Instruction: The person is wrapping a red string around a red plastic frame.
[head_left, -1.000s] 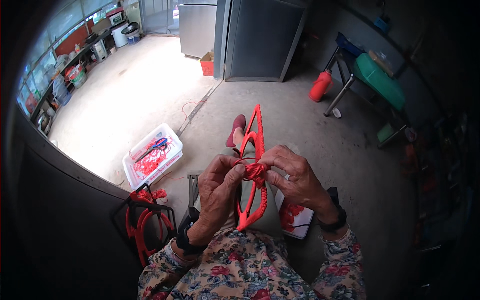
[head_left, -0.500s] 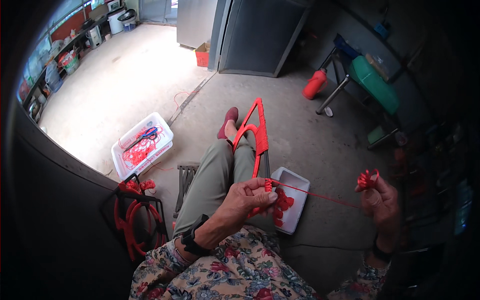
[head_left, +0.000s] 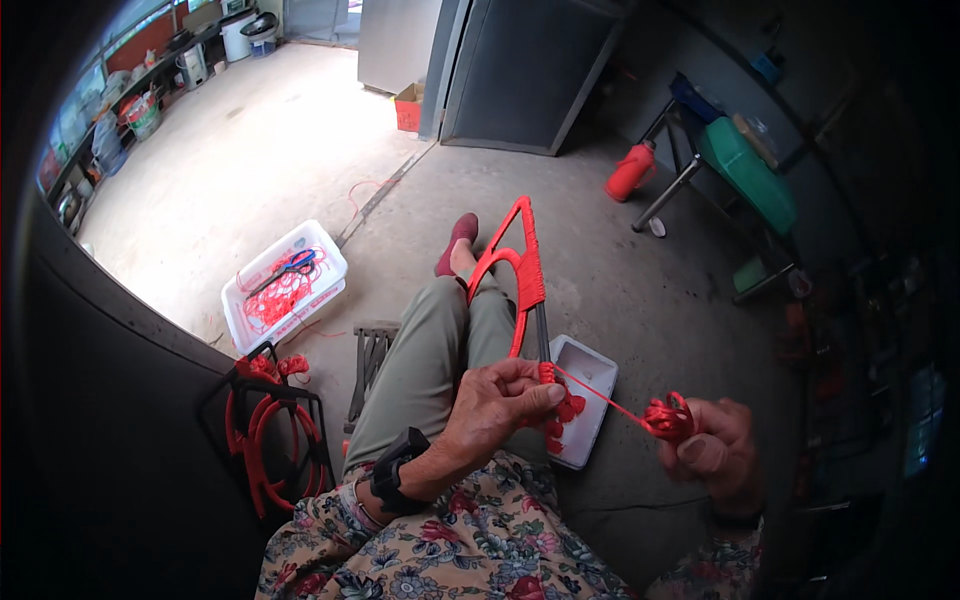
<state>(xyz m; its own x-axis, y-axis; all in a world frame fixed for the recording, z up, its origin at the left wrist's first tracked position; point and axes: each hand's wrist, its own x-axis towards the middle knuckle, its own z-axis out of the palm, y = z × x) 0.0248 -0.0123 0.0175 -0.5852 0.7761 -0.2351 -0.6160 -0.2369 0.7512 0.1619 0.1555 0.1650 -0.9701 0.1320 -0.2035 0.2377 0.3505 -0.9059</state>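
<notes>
A frame (head_left: 529, 272) wrapped largely in red cord rises over my lap, with a bare dark rod showing along its right side. My left hand (head_left: 502, 400) grips it low down, thumb and fingers pinched at the red wraps around the rod. From that spot a red strand runs right to a small bundle of red cord (head_left: 668, 416). My right hand (head_left: 715, 446) is closed on this bundle, off to the right of my knees. The frame's lower end is hidden behind my left hand.
Left on the floor stands a white basket (head_left: 333, 262) with red cord scraps and blue-handled scissors (head_left: 299, 262). A white tray (head_left: 598, 372) holds red pieces beside my right leg. Black-and-red frames (head_left: 275, 440) lean at lower left. A red thermos (head_left: 630, 172) stands near a table (head_left: 745, 165).
My right hand has come left and downward, nearer to my left hand, carrying the cord bundle. The strand between the hands is shorter. My left hand keeps its grip on the frame.
</notes>
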